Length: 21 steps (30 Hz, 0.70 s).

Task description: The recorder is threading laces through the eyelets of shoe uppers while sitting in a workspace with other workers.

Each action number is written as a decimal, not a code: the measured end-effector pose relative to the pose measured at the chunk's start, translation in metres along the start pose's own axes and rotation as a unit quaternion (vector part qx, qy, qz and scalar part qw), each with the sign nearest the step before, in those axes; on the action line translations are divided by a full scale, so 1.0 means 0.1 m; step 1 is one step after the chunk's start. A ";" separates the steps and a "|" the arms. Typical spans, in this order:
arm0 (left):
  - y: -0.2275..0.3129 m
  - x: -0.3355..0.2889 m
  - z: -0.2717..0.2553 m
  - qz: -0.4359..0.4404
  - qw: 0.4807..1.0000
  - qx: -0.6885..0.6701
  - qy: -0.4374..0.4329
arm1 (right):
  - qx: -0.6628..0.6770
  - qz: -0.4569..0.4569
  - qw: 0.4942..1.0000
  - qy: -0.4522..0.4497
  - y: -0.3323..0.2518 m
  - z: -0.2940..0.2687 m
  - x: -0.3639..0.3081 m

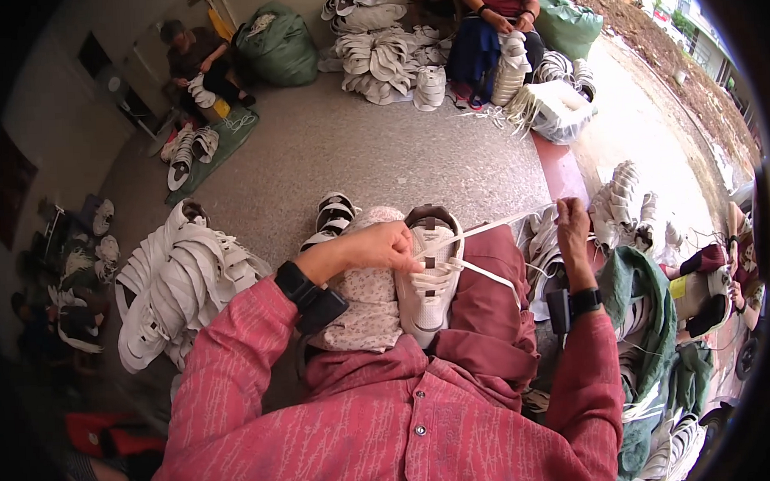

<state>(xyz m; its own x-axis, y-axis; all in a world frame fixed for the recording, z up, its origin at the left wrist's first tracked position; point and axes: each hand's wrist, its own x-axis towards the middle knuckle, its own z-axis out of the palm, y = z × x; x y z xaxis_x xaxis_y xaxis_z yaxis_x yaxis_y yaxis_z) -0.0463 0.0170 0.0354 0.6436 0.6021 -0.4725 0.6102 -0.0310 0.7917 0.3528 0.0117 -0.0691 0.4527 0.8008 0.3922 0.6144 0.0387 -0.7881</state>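
Observation:
A white shoe upper [429, 297] with a dark brown heel collar lies on my lap, its toe toward me. My left hand [383, 246] is closed at the left side of its lacing, fingertips pinching the upper near the eyelets. A flat white shoelace [501, 224] stretches taut from the eyelets up to the right. At its far end my right hand [573, 224] grips it with closed fingers, raised beyond my right knee. Another length of lace loops loosely over my right thigh. Under the upper and my left hand is a floral cloth [366, 305].
Stacked white uppers [179, 286] stand left of my legs; more uppers [625, 202] and green sacking [646, 316] lie to the right. Black-and-white uppers [335, 215] sit beyond my knees. Co-workers [199, 56] handle uppers at the back, near filled green sacks [276, 47].

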 end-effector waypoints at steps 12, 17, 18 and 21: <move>-0.07 -0.10 0.04 0.303 0.945 0.112 0.052 | 0.169 0.088 0.967 -0.168 -0.19 0.21 -0.39; -0.09 -0.09 0.03 0.248 0.964 0.087 0.050 | 0.057 -0.034 0.959 -0.277 -0.58 0.16 -0.50; -0.12 -0.11 0.01 0.226 0.963 0.124 0.071 | 0.058 -0.018 0.944 -0.325 -0.67 0.14 -0.51; -0.21 -0.18 -0.02 0.246 0.940 0.205 0.114 | 0.057 -0.083 0.924 -0.368 -0.89 0.16 -0.54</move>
<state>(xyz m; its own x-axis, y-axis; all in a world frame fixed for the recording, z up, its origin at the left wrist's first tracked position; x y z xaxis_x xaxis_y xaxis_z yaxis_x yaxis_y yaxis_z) -0.0715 0.0080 0.0282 0.8077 0.5879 0.0448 0.4206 -0.6276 0.6551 0.2632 -0.0256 -0.0282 -0.2307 0.9660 0.1167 0.5443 0.2276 -0.8074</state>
